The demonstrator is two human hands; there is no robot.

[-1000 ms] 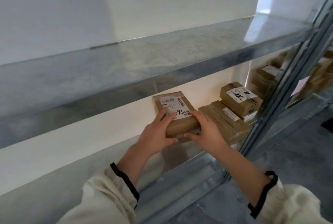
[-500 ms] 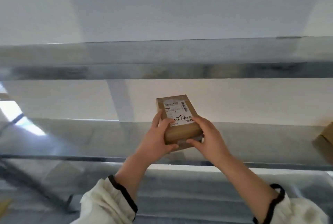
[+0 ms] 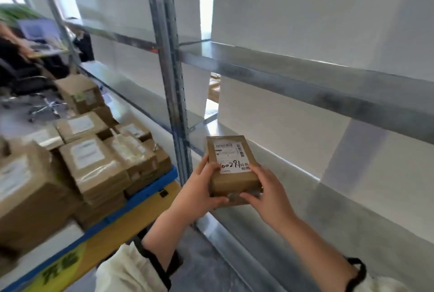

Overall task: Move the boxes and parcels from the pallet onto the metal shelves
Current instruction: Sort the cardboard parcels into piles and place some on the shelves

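I hold a small brown cardboard parcel [image 3: 231, 179] with a white shipping label and black handwritten numbers. My left hand [image 3: 199, 191] grips its left side and my right hand [image 3: 267, 194] grips its right and front. The parcel hangs above the front of the lower metal shelf [image 3: 340, 219], just right of the shelf's upright post [image 3: 172, 94]. On the left, the blue pallet [image 3: 150, 194] carries several brown boxes [image 3: 94, 164] with white labels, stacked in layers.
A higher metal shelf board [image 3: 305, 85] runs across above the parcel. More shelving continues to the left of the post. A desk with a monitor [image 3: 37, 30] and a seated person stands at the far left. Yellow floor marking lies under the pallet edge.
The view has swung left, bringing the pallet and the upright post into sight. Both hands still hold the same parcel, which stays in front of the lower shelf.
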